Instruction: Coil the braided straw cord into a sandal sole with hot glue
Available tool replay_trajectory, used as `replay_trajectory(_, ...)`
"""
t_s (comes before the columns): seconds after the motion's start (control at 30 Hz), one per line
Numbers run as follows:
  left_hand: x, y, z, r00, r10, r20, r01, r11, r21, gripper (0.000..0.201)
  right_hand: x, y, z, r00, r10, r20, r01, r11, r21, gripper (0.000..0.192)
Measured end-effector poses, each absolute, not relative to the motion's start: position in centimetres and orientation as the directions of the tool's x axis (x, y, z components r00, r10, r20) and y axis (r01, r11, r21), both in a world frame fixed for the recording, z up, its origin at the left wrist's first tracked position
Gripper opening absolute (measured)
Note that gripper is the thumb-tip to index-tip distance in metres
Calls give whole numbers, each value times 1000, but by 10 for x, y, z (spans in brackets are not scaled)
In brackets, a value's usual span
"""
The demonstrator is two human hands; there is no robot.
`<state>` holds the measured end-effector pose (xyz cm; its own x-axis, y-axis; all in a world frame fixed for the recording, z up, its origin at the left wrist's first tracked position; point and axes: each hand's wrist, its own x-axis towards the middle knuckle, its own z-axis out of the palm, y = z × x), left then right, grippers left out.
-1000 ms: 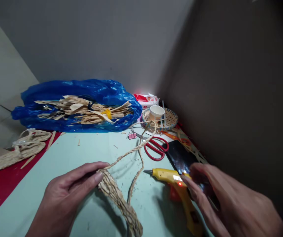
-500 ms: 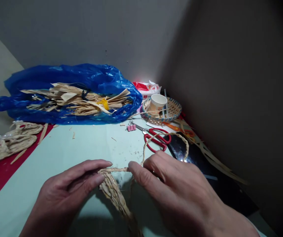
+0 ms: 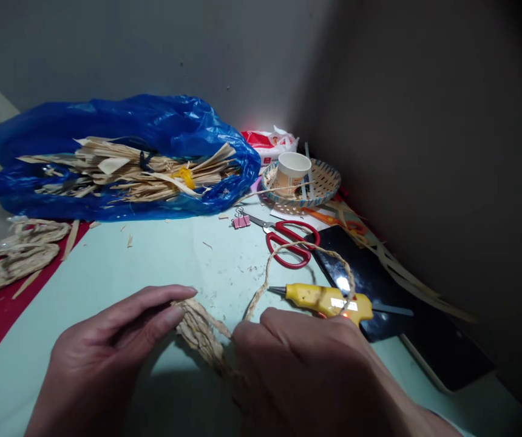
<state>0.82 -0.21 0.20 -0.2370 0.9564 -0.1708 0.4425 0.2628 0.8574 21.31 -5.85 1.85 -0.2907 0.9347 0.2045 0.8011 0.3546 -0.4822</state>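
1. Left hand: fingers are pinching the upper end of a plaited straw strip.
2. Strip is slanting down over the counter toward the right hand, lower part fading into shadow.
3. Right fingers are curling tightly around the braided cord, which is looping up beyond the knuckles.
4. Yellow glue gun is resting just past them.

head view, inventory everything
Bag: 1, blue, left
Straw: uncounted, tan, bagged
Woven soles: 2, tan, left
Basket: 1, tan, rear
Cup: 1, pale, in basket
Packet: 1, red-white, rear
Clip: 1, pink, centre
Scissors: 1, red, centre
Tool: 1, orange, right
Glue gun: 1, yellow, right
Slabs: unclear, black, right
Strips: several, tan, scattered
Table: 1, green, below
Woven piece: 1, tan, front
Cord: 1, tan, front
Left hand: 1, front
Right hand: 1, front
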Motion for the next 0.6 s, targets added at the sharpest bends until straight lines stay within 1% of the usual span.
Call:
replay_trajectory(0.1,6,-1,2,-255,943,-212,463,312,830,33,213,-59,13,-294,940,173,757,339,-558,19)
replay_trajectory(0.13,6,-1,3,-261,938,-226,468,328,821,34,212,-60,12,-289,943,168,755,332,-566,21)
replay_trajectory(0.2,7,-1,4,-273,933,-235,480,344,807,32,210,-62,10,-259,955,146,760,295,-579,25)
replay_trajectory(0.3,9,-1,6,-293,926,-238,495,360,791,26,205,-65,9,-219,969,117,769,245,-590,24)
replay_trajectory(0.43,12,-2,7,-308,925,-224,501,358,788,24,202,-65,10,-172,983,67,725,172,-666,26)
replay_trajectory(0.6,13,-3,7,-307,928,-213,501,347,793,24,202,-61,14,-176,977,123,687,211,-696,29)
